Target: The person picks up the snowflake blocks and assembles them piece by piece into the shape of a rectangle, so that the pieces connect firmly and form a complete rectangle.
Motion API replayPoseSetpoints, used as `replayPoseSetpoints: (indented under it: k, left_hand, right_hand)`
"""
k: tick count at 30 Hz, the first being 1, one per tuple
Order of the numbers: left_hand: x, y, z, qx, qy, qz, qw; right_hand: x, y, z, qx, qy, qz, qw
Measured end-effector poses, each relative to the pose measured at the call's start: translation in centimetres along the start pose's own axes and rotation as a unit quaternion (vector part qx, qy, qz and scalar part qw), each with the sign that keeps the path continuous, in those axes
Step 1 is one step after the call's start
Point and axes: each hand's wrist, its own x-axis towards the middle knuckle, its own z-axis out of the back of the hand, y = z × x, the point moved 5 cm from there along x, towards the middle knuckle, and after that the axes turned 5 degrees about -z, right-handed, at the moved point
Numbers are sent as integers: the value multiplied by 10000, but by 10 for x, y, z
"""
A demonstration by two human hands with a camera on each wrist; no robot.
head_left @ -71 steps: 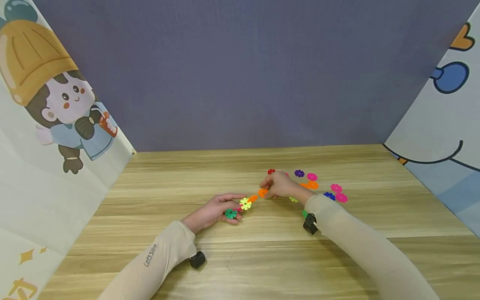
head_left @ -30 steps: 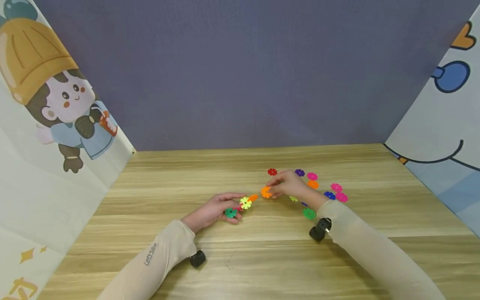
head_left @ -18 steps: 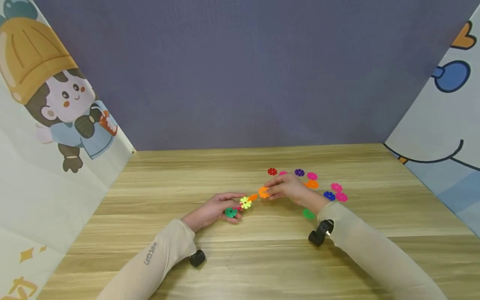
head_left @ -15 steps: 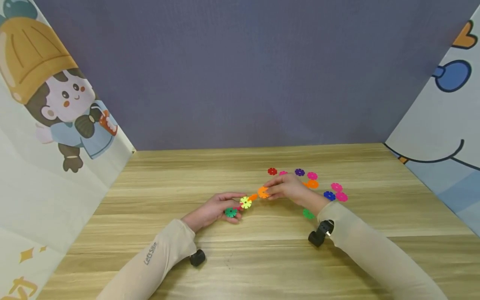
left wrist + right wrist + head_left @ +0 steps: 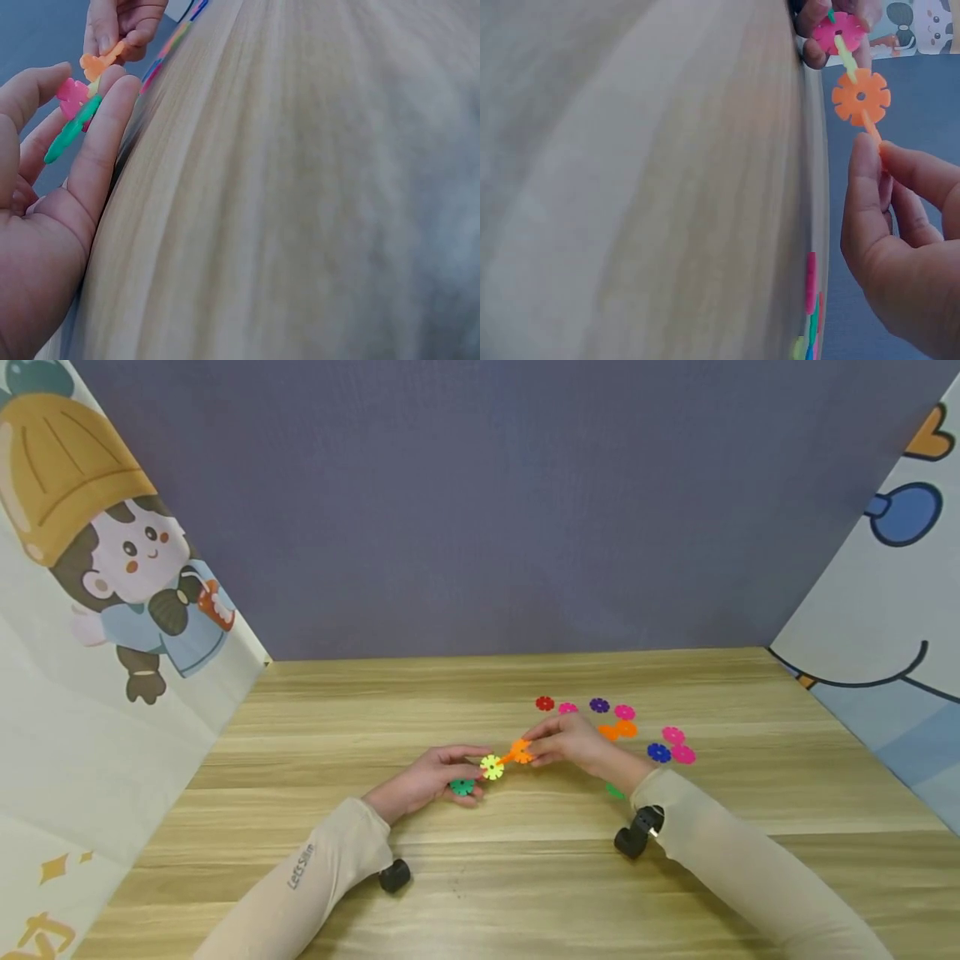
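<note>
My left hand [image 5: 427, 781] pinches a short chain of slotted plastic snowflake discs. Its green disc [image 5: 462, 787] is at the near end, followed by a pink disc [image 5: 840, 34] between my fingertips, a yellow disc [image 5: 492, 767] and an orange disc [image 5: 861, 97]. Between thumb and fingers, my right hand [image 5: 577, 745] holds a second orange disc [image 5: 521, 752]. In the right wrist view that second disc [image 5: 871, 129] is edge-on and meets the rim of the chain's orange disc. How deep the slots engage cannot be told.
Several loose discs lie on the wooden table [image 5: 360, 702] beyond and right of my right hand, among them red [image 5: 544, 703], purple [image 5: 599, 705], blue [image 5: 659, 752] and pink [image 5: 683, 755] ones. A green disc [image 5: 615, 790] is partly hidden by my right wrist. A grey-blue panel [image 5: 480, 527] stands behind.
My right hand has brought its orange disc left and slightly nearer, so the gap to the chain's orange end has closed. My left hand and the chain stay almost still.
</note>
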Motion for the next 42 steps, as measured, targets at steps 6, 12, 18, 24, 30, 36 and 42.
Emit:
replayPoseSetpoints:
  k: [6, 12, 18, 24, 30, 36, 42]
  left_hand:
    - [0, 0, 0, 161, 188, -83, 9997]
    - [-1, -1, 0, 285, 277, -45, 9992]
    - [0, -2, -1, 327, 244, -70, 9991]
    - [-2, -1, 1, 328, 228, 8, 9992]
    - [0, -1, 2, 130, 516, -110, 9985]
    - [3, 1, 2, -14, 561, 66, 9984]
    - [4, -1, 1, 98, 434, 190, 9988]
  right_hand:
    - [-3, -4, -2, -40, 27, -7, 10000]
    - [-2, -4, -2, -63, -41, -7, 10000]
    - [-1, -3, -4, -128, -266, -63, 9995]
    - [1, -3, -9, -182, -330, -155, 9992]
    - [0, 3, -6, -312, -277, -58, 9991]
    - [2, 1, -4, -494, 34, -197, 9986]
    - [4, 1, -5, -634, 211, -246, 9975]
